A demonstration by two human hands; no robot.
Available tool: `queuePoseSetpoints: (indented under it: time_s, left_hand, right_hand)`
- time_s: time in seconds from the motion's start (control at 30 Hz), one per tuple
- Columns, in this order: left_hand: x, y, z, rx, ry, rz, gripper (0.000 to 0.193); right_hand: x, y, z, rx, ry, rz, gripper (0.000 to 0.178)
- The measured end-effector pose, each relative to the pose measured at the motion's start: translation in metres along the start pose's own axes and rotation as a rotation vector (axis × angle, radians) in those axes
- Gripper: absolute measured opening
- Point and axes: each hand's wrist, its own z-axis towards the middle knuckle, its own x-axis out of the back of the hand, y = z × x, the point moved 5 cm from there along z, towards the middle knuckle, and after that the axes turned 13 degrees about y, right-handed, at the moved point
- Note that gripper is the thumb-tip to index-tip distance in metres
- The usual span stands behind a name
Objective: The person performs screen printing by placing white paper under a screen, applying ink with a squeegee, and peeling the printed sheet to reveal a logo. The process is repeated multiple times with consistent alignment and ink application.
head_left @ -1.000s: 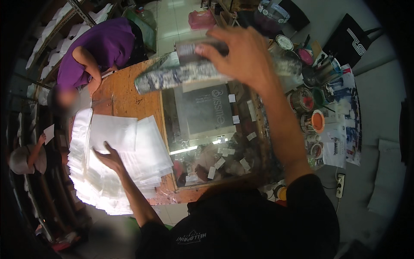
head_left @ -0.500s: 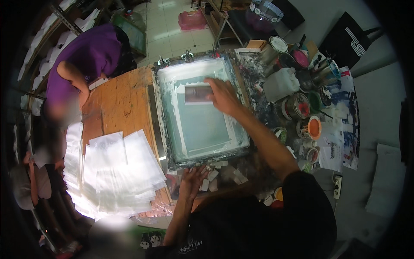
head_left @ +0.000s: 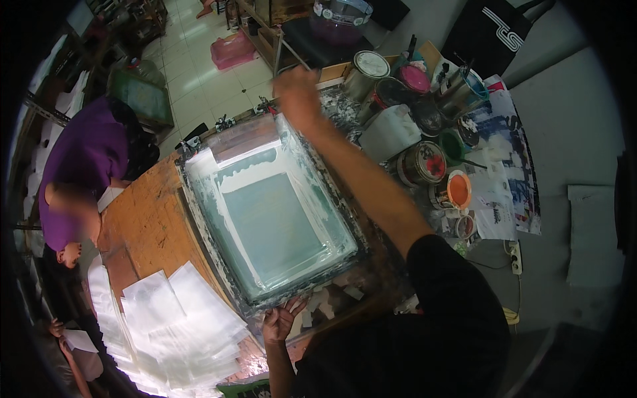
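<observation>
A screen-printing frame (head_left: 308, 152) with pale blue-green mesh lies tilted in my view, white paste smeared round its inner border. Across its far end rests a squeegee (head_left: 249, 141), smeared and greyish, with no hand on it. My right hand (head_left: 298, 99) is past the frame's far right corner, near the paint cans; it is blurred, and the back of it hides the fingers. At the frame's near edge is my left hand (head_left: 280, 322), palm turned up and fingers spread, fingertips at the rim. Whether they bear any weight I cannot tell.
Translucent sheets (head_left: 179, 318) lie fanned on the wooden table (head_left: 146, 222) at left. Paint cans (head_left: 421, 162) and a white jug (head_left: 391, 131) crowd the right. Clamps (head_left: 225, 123) line the frame's far edge. A person in purple (head_left: 86, 149) bends over the table's left side.
My right hand has left the squeegee at the screen's far end and reached beyond the far right corner. My left hand has stayed by the near edge. The view has turned to the right.
</observation>
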Motion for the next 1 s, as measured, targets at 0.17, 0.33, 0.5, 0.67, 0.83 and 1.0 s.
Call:
queuePoseSetpoints:
  time_s: [0.17, 0.33, 0.5, 0.67, 0.83, 1.0]
  left_hand:
    - [-0.007, 0.004, 0.007, 0.058, -0.174, 0.021, 0.017]
    - [0.001, 0.004, 0.006, 0.059, -0.266, 0.031, 0.038]
    - [-0.002, 0.009, 0.004, 0.072, -0.263, -0.023, 0.045]
    - [0.01, 0.006, 0.003, 0.124, -0.305, -0.026, 0.053]
    - [-0.001, 0.01, 0.002, 0.166, -0.247, 0.01, 0.054]
    - [0.011, 0.006, 0.003, 0.084, -0.385, -0.098, 0.043]
  right_hand:
    - [0.063, 0.193, 0.026, -0.509, -0.149, -0.527, 0.021]
    - [0.036, 0.252, 0.006, -0.531, -0.354, -0.528, 0.029]
    - [0.033, 0.27, 0.007, -0.414, -0.211, -0.53, 0.024]
    - [0.061, 0.159, 0.003, -0.173, -0.038, 0.22, 0.019]
    - [0.069, -0.039, -0.096, -0.052, -0.076, 0.644, 0.011]
    - [0.019, -0.137, -0.157, 0.235, -0.273, 0.469, 0.019]
